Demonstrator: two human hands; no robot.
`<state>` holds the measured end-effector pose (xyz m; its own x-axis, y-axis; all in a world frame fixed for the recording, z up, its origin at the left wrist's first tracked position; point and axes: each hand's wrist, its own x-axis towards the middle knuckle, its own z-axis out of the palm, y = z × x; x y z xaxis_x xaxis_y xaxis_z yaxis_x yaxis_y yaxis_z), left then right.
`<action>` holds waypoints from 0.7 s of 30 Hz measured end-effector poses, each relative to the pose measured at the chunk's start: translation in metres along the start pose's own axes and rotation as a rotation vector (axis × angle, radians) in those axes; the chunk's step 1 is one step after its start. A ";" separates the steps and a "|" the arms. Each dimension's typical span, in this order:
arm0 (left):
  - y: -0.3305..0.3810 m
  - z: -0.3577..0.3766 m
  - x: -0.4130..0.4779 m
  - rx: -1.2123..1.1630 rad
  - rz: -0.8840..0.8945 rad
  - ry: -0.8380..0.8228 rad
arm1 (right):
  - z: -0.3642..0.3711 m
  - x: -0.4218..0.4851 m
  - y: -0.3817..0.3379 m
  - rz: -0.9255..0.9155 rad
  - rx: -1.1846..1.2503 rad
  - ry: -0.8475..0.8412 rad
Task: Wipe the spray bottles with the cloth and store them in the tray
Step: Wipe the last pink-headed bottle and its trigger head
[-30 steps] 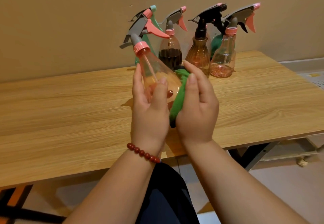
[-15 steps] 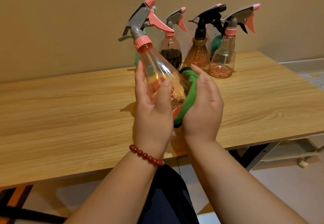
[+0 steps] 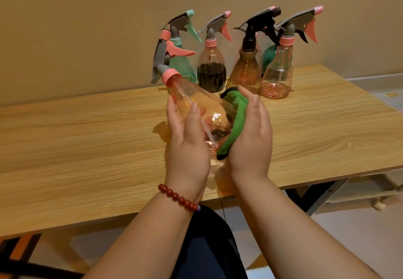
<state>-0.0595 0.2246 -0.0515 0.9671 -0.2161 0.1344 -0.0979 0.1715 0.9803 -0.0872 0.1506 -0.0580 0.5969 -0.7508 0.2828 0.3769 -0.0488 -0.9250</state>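
Observation:
My left hand (image 3: 187,145) grips a clear pinkish spray bottle (image 3: 202,106) with a pink collar and grey-pink trigger head, tilted with its head up and to the left above the wooden table (image 3: 87,143). My right hand (image 3: 250,139) holds a folded green cloth (image 3: 236,117) and presses it against the bottle's right side. Several other spray bottles stand along the wall at the back: a teal one (image 3: 183,64), one with dark liquid (image 3: 211,71), an amber one with a black head (image 3: 247,69) and a clear pink one (image 3: 278,75). No tray shows in view.
A green bottle (image 3: 269,57) stands partly hidden behind the amber and pink ones. The table's front edge runs close to my body. A low shelf or rack (image 3: 359,187) sits under the table's right end. A white perforated surface (image 3: 392,99) lies at the far right.
The bottle has tipped lower, its trigger head swinging down and to the left. My right hand with the cloth has slid along the bottle's right side.

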 end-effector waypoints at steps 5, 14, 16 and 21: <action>0.002 -0.008 -0.001 0.232 0.148 -0.022 | -0.006 0.001 0.002 -0.143 -0.067 -0.236; 0.013 -0.043 0.025 0.869 0.830 -0.145 | -0.011 0.004 0.000 0.063 0.191 -0.277; 0.022 -0.053 0.037 0.957 0.971 -0.209 | -0.011 0.003 -0.002 0.071 0.225 -0.315; 0.031 -0.058 0.053 1.009 1.085 -0.282 | -0.004 0.004 -0.007 0.089 0.169 -0.334</action>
<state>0.0026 0.2739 -0.0224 0.2580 -0.6144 0.7456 -0.9442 -0.3240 0.0597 -0.0905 0.1448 -0.0515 0.8199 -0.4898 0.2965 0.4083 0.1371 -0.9025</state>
